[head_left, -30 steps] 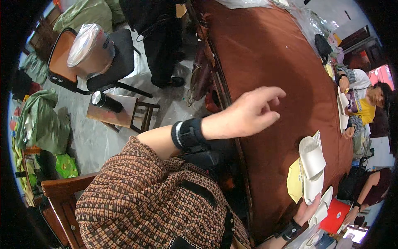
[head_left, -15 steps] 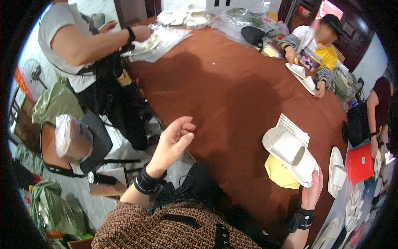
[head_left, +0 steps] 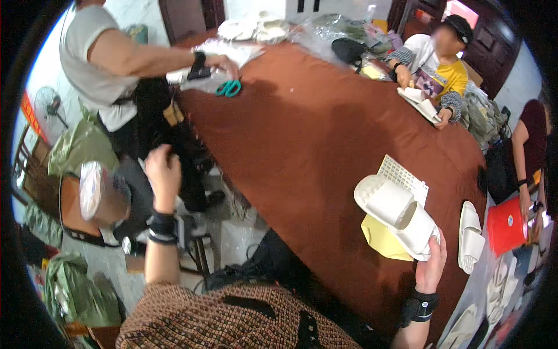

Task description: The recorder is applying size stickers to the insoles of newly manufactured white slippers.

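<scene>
My right hand [head_left: 431, 264] grips the heel end of a white slide slipper [head_left: 390, 200] at the right side of the table. Under that slipper lie a yellow sheet [head_left: 381, 241] and a white sheet with rows of small marks [head_left: 407, 177]. My left hand [head_left: 163, 171] is off the table at the left, its fingers loosely bent and somewhat blurred, with nothing visible in it. It is nearest to the chair [head_left: 75, 200], on which a plastic-wrapped bundle [head_left: 104, 195] stands. A second white slipper [head_left: 471, 238] lies to the right of my right hand.
Brown cloth covers the table [head_left: 279, 128]. Far left, a standing person [head_left: 139, 55] reaches beside teal-handled scissors [head_left: 228, 88]. Across at the right, another person handles a white slipper [head_left: 419, 104]. A red box [head_left: 507, 230] and more slippers [head_left: 501, 285] are at the right.
My left hand has swung left, away from the table. The right hand still holds the slipper, which has shifted slightly left in view. Scissors now show by the standing person's hand.
</scene>
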